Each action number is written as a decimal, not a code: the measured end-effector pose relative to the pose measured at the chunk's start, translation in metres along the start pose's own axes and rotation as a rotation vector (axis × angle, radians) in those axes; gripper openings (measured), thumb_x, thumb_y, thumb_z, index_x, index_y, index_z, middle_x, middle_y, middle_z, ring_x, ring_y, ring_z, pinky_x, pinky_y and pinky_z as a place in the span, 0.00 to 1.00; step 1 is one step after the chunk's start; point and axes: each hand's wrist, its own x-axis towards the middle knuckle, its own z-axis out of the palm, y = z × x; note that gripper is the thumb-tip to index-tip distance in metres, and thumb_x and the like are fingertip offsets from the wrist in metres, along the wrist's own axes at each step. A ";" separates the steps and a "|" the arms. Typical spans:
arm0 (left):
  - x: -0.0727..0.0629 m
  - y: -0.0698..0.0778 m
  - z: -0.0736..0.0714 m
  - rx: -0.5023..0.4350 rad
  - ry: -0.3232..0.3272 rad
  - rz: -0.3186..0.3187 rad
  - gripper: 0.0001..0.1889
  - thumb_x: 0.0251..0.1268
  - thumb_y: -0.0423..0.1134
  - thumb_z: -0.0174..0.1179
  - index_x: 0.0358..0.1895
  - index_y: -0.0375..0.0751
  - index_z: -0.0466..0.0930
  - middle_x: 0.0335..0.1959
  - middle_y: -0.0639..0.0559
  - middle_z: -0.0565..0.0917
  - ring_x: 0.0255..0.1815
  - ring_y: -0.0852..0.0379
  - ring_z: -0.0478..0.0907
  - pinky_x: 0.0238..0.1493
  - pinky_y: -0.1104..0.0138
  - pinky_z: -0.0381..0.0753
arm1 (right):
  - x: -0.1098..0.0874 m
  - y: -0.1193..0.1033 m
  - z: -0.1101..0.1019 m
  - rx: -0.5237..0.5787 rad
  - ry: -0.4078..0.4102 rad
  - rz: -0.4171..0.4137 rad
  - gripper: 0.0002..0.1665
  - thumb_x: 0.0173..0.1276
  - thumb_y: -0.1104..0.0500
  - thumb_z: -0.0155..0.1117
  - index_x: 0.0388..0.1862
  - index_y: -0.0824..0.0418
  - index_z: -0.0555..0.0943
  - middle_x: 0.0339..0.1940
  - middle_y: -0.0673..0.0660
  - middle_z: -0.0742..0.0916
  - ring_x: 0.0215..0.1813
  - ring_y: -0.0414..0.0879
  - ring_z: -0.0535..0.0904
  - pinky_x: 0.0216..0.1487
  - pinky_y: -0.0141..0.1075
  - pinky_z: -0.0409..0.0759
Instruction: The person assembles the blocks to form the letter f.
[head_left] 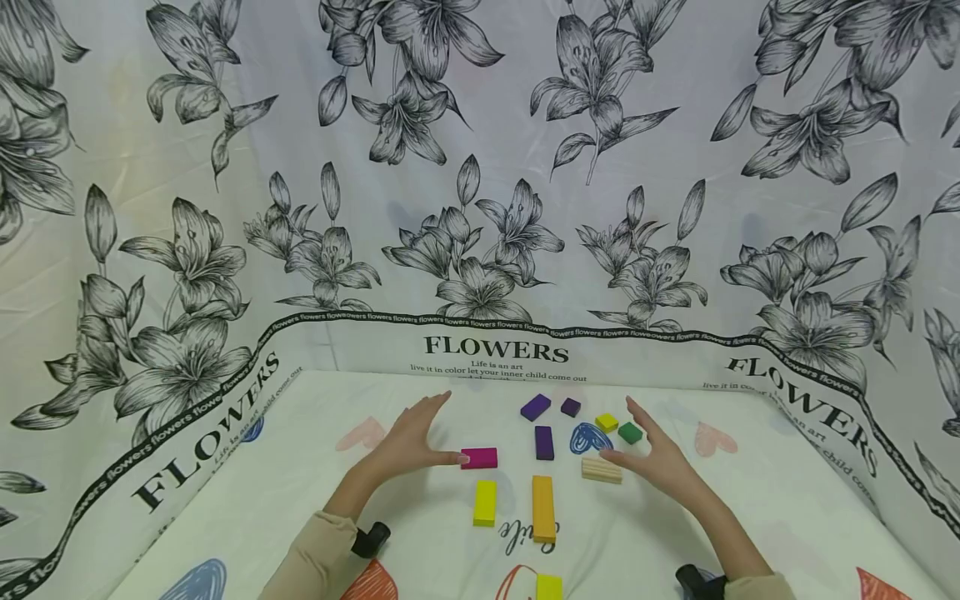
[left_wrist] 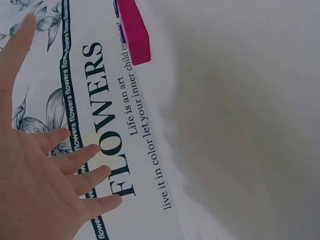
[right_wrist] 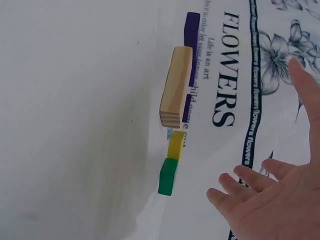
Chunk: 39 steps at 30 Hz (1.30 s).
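Observation:
Both hands hover open over a white printed table cloth (head_left: pixel 420 533). My left hand (head_left: pixel 431 433) has straight, spread fingers, and its thumb points at the left end of a magenta block (head_left: pixel 478 457). In the left wrist view the left hand (left_wrist: pixel 45 170) stands apart from the magenta block (left_wrist: pixel 134 30). My right hand (head_left: pixel 636 446) is spread too, its thumb near a pale wooden block (head_left: pixel 602 469). The right wrist view shows a gap between the right hand (right_wrist: pixel 270 200) and the wooden block (right_wrist: pixel 176 86). Neither hand holds anything.
Between the hands lie a purple block (head_left: pixel 544 442), a long orange block (head_left: pixel 543 508) and a yellow block (head_left: pixel 485 502). Farther back are two purple blocks (head_left: pixel 536 407), a small yellow one (head_left: pixel 606 422) and a green one (head_left: pixel 630 432). Floral cloth walls (head_left: pixel 480 208) enclose the table.

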 end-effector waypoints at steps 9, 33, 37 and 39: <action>-0.008 -0.001 0.011 -0.210 -0.114 -0.013 0.58 0.44 0.62 0.74 0.78 0.53 0.50 0.79 0.47 0.56 0.78 0.40 0.54 0.74 0.39 0.58 | -0.003 0.003 0.010 0.102 -0.047 -0.034 0.61 0.60 0.42 0.70 0.81 0.54 0.43 0.80 0.67 0.56 0.79 0.65 0.52 0.76 0.56 0.57; -0.020 0.010 0.026 -0.464 -0.157 0.103 0.51 0.52 0.46 0.74 0.77 0.60 0.50 0.78 0.45 0.58 0.77 0.40 0.56 0.76 0.40 0.55 | -0.010 0.003 0.021 0.268 -0.078 -0.060 0.53 0.64 0.52 0.69 0.79 0.56 0.49 0.79 0.65 0.59 0.78 0.64 0.57 0.74 0.53 0.62; -0.021 0.011 0.032 -0.483 -0.160 0.137 0.50 0.52 0.44 0.74 0.76 0.63 0.50 0.77 0.43 0.60 0.77 0.43 0.57 0.75 0.40 0.58 | -0.011 0.002 0.025 0.300 -0.091 -0.063 0.51 0.64 0.52 0.69 0.79 0.58 0.51 0.78 0.64 0.62 0.78 0.63 0.58 0.74 0.52 0.62; -0.022 0.011 0.035 -0.496 -0.166 0.148 0.50 0.52 0.45 0.74 0.76 0.63 0.51 0.76 0.43 0.60 0.77 0.43 0.58 0.75 0.40 0.58 | -0.011 0.001 0.027 0.318 -0.096 -0.068 0.51 0.64 0.53 0.69 0.78 0.59 0.52 0.78 0.64 0.63 0.78 0.63 0.58 0.74 0.52 0.62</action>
